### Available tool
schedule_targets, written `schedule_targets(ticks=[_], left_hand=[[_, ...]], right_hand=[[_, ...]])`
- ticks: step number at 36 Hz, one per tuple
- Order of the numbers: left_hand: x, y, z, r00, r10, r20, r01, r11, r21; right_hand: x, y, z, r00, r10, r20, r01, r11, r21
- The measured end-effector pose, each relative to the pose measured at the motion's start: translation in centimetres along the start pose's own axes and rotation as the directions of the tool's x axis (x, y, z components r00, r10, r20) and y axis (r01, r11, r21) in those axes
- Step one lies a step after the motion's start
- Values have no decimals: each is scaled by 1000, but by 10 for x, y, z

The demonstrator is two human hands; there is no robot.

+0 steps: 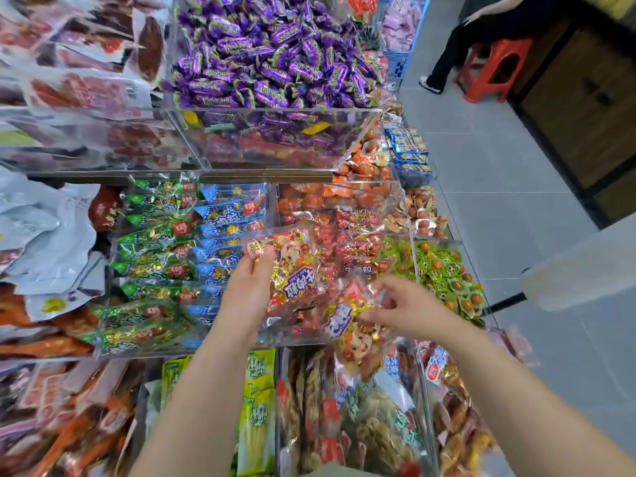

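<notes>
My left hand (249, 287) holds a red snack packet (292, 270) upright, thumb across its top edge, above a clear bin of red packets (354, 235). My right hand (402, 306) pinches a second red packet (347, 318) by its upper edge; that packet hangs tilted just below and right of the first. Both hands hover over the middle tier of a snack display.
Clear bins hold green packets (151, 263), blue packets (227, 228), purple candies (272, 53) on the upper tier, and green egg packs (444, 270). Bagged snacks (344, 425) fill the lower tier. A grey tiled aisle (499, 173), a red stool (492, 68) and a person's leg (444, 60) lie right.
</notes>
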State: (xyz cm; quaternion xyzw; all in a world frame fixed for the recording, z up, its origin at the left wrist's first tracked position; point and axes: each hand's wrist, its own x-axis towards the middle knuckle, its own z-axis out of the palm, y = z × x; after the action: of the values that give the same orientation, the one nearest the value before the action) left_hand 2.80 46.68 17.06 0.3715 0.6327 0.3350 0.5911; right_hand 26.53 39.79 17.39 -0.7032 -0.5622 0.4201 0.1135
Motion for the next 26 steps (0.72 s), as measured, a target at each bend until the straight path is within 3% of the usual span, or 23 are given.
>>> schedule_targets(ticks=[5, 7, 12, 15, 17, 20, 26], left_hand=[[0, 1, -3, 999, -46, 0, 46, 998, -41], [1, 1, -2, 998, -67, -1, 67, 995, -77], [3, 0, -2, 999, -50, 11, 51, 998, -41], [1, 1, -4, 998, -62, 28, 63, 997, -39], [3, 0, -5, 997, -64, 36, 66, 997, -45], [4, -4, -7, 997, -62, 37, 64, 997, -42], [6, -7, -8, 997, -62, 51, 66, 994, -82]], right_hand=[[3, 3, -25, 926, 105, -364, -144, 986, -83], [12, 0, -24, 895, 79, -439, -156, 977, -144], [44, -4, 9, 916, 98, -388, -154, 981, -116], [61, 5, 29, 945, 120, -304, -201, 947, -251], [69, 12, 36, 932, 129, -339, -274, 863, -425], [76, 14, 37, 933, 11, -360, -268, 689, -673], [79, 9, 20, 922, -50, -385, -287, 579, -763]])
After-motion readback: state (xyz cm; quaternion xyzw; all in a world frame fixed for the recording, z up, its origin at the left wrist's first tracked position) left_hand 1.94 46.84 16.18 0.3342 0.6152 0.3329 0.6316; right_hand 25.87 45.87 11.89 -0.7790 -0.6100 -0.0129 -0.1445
